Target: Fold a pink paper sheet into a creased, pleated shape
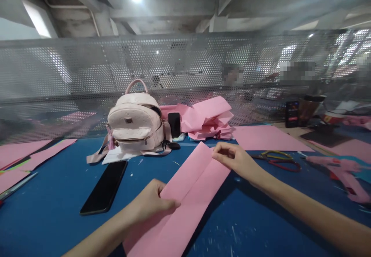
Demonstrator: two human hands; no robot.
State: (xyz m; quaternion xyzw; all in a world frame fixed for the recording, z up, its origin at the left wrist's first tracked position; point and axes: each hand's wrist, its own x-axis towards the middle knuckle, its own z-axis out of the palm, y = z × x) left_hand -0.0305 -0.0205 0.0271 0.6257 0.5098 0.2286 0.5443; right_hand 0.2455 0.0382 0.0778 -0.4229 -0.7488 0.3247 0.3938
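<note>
1. At the bench's (261,210) six o'clock side, one creased pink sheet (193,206) is held aslant, far end towards one o'clock; directions below run from it.
2. Left hand (150,203): gripping the sheet's left edge, thumb across the upper face, apparently to steady it.
3. Right hand (233,158): thumb and fingers pinched on the far end, presumably to control that edge.
4. Phones, three: flat phone (104,187), nine o'clock; upright phone (174,125), twelve; far phone (291,114), two, also upright, probably for viewing.
5. Backpack (136,123), one, eleven o'clock; likely set back for working room.
6. Scissors (268,157), apparently one pair, two o'clock; glue gun (343,168), one, near three; both seemingly kept right-handed.
</note>
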